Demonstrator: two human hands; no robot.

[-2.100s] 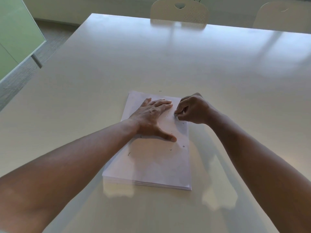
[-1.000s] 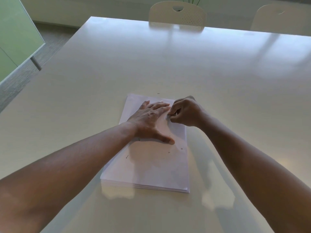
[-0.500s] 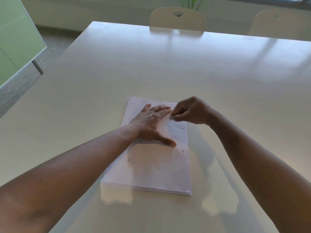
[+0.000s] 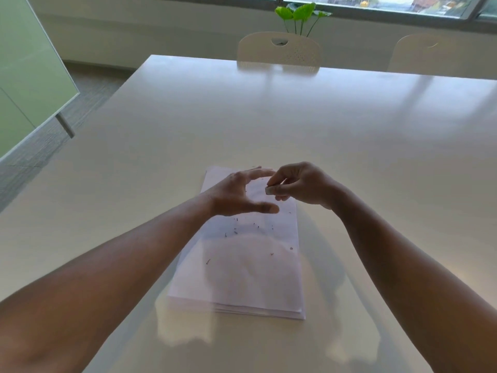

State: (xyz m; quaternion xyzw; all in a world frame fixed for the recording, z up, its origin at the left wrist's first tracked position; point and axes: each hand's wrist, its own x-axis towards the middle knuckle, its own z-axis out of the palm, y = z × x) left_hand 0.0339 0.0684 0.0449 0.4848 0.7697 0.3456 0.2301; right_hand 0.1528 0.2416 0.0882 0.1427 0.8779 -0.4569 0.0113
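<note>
A stack of white paper (image 4: pixel 242 270) lies on the white table (image 4: pixel 269 125) in front of me, with several small dark crumbs scattered on its top sheet. My right hand (image 4: pixel 298 188) hovers over the far end of the stack and pinches a small pale eraser (image 4: pixel 269 190) between thumb and fingertips. My left hand (image 4: pixel 236 195) is lifted just above the paper beside it, fingers spread and relaxed, thumb pointing right, holding nothing.
Two pale chairs (image 4: pixel 279 51) (image 4: pixel 441 55) stand at the table's far edge, with a green plant (image 4: pixel 298 14) behind the middle one below a window. A green glass partition (image 4: pixel 24 76) stands on the left over grey floor.
My left hand has lifted off the paper, where it was pressing flat. My right hand has risen from the sheet with the eraser. The view has tilted up, showing the plant and window.
</note>
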